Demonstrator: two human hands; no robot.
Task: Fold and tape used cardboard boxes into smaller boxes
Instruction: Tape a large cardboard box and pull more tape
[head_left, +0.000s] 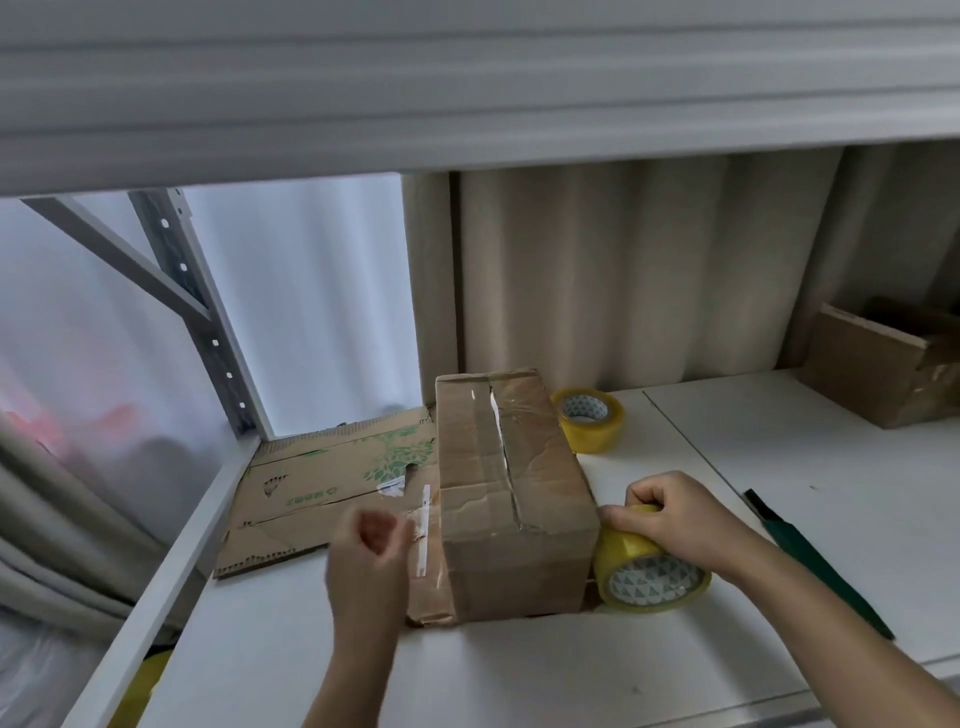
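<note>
Taped cardboard box (511, 499) sitting mid-desk (779, 457), seam running along its top.

Right hand (675, 514) wrapped around a yellow tape roll (647, 571), pressed against the box's right side. Left hand (371, 540) loosely curled just left of the box, gripping nothing discernible. Flattened cardboard (322, 488) lying behind-left; second tape roll (589, 420) beyond the box.

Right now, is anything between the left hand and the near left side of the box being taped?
Nothing visible. The left hand hangs blurred beside the cardboard box, near a loose tape strip. The right hand holds a tape roll against the opposite side.
</note>
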